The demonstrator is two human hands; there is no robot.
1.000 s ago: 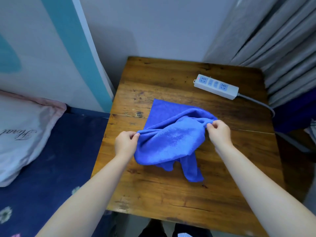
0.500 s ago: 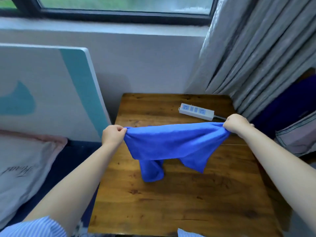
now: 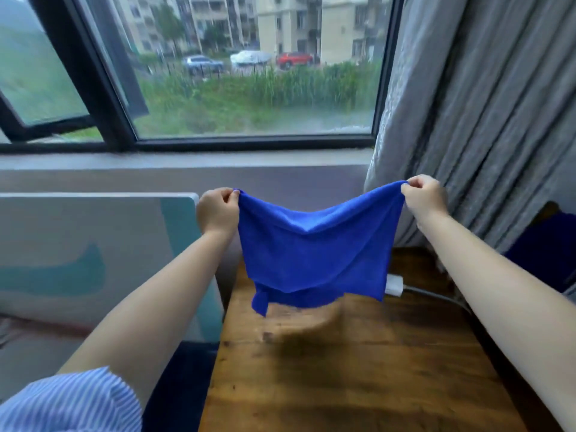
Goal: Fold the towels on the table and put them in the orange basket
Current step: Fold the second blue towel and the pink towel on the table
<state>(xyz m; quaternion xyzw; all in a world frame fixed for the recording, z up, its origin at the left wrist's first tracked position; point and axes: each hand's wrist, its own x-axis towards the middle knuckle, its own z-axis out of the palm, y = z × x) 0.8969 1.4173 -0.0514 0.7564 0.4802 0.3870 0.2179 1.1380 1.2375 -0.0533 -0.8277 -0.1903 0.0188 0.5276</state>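
Between both raised hands, a blue towel hung stretched out in the air.

Nearest was a striped sleeve on the left arm, and below the hands sat the wooden table, which the towel wasn't touching. Left hand pinched one top corner, right hand pinched the other, held wide apart. Just under the right hand, a white power strip peeked from behind the cloth. Beyond the hands: grey curtain, window.
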